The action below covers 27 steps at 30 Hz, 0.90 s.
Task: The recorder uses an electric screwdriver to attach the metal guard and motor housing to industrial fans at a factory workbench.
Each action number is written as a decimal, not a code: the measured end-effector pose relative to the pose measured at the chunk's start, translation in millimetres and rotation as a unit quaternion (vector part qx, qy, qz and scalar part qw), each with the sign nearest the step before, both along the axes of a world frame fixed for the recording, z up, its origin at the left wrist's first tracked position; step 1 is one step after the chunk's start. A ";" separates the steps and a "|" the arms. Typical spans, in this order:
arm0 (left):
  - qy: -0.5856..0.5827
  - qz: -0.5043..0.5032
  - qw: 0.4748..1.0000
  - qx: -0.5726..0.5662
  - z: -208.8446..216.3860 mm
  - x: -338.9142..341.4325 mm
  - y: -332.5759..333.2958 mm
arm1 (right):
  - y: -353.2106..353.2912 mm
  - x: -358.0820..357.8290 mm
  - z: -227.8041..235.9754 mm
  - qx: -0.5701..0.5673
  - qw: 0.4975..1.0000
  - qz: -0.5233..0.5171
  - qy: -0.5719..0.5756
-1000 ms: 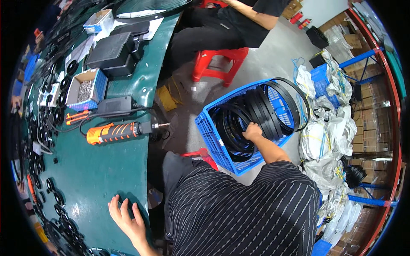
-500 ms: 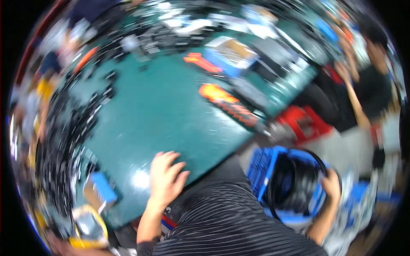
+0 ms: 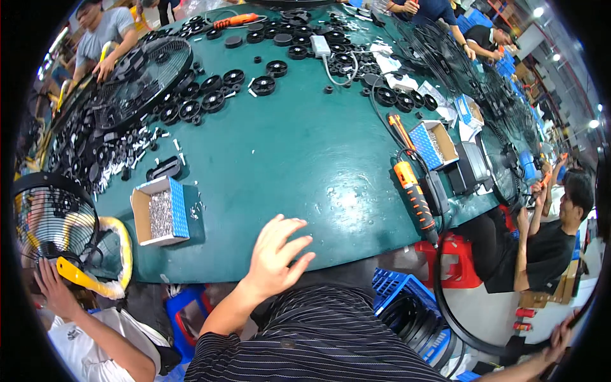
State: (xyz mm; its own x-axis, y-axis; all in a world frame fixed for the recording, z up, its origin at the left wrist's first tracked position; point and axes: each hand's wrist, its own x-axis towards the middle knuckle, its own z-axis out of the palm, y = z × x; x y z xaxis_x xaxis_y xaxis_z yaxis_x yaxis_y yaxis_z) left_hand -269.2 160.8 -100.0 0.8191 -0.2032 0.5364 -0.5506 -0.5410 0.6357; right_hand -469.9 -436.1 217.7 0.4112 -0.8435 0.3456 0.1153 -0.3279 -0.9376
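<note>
1. One black ring (image 3: 448,313) has come clear of the blue crate (image 3: 383,284), so it's loose.
2. Right grip (image 3: 560,342) pinches it; it arcs leftward from there.
3. Left grip (image 3: 278,258): spread, empty, at tabletop (image 3: 273,169) edge.

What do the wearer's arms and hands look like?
Left hand: bare, no glove or watch visible. Left sleeve: short, dark, thin pale stripes, matching the shirt. Right hand: no glove visible; blurry near picture's edge, sleeve out of view.

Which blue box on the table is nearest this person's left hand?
The blue box to the left of the left hand. It alone stands on that side; two similar boxes stand farther off, to the hand's right.
</note>
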 end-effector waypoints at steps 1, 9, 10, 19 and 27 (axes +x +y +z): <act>-0.006 0.043 0.999 -0.009 -1.9 -7.7 9.1 | -6.6 27.2 -22.2 -0.033 0.996 0.080 0.018; 0.028 0.303 0.951 -0.051 -20.2 -66.0 48.8 | 250.7 256.4 -250.1 0.341 0.835 0.426 0.075; 0.040 0.327 0.944 -0.008 -21.3 -73.4 54.8 | 264.0 267.8 -267.9 0.357 0.815 0.444 0.107; 0.127 0.354 0.917 0.130 -24.6 -84.3 61.0 | 297.0 282.2 -322.0 0.049 0.844 0.476 0.241; 0.093 0.378 0.918 0.073 -31.7 -58.2 78.2 | 287.5 279.4 -324.4 -0.156 0.867 0.416 0.228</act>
State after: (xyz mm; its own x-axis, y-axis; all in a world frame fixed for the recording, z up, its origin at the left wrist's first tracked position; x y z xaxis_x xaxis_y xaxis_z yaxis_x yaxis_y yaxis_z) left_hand -327.4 239.0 -131.7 0.8301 0.4024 0.3860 0.1280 -0.8113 0.5705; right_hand -190.6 -148.6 -106.8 0.9858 -0.0853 0.1449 0.0738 -0.5550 -0.8286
